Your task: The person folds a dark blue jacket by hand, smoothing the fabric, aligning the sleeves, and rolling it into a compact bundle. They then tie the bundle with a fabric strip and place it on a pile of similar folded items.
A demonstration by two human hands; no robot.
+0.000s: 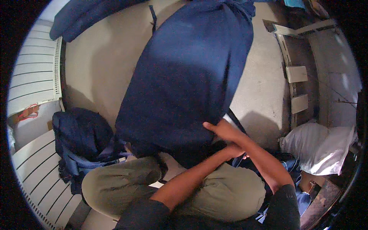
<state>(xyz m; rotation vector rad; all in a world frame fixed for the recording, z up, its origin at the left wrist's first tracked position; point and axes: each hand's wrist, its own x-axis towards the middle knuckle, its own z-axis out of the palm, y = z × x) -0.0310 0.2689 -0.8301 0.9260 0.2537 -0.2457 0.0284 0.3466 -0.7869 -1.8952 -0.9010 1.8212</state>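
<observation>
A large piece of navy cloth, apparently a garment (178, 86), lies spread before me over a beige work surface. My right hand (225, 130) is at its near right edge, thumb pointing left over the cloth; the other fingers are hidden. Beside that hand, a small white strip (230, 119) shows at the cloth's edge. My left hand (234, 151) reaches beneath my right forearm, close to the dark folds at the near edge. Only a few of its fingertips show past the right wrist, so what it holds is hidden.
Bundled navy cloth (83, 135) sits at the left, by white slatted panels (34, 164). More navy cloth (86, 17) lies at the far left. At right are a slotted metal frame (290, 86) and a whitish plastic bag (319, 146). My bent knees (230, 192) are close below.
</observation>
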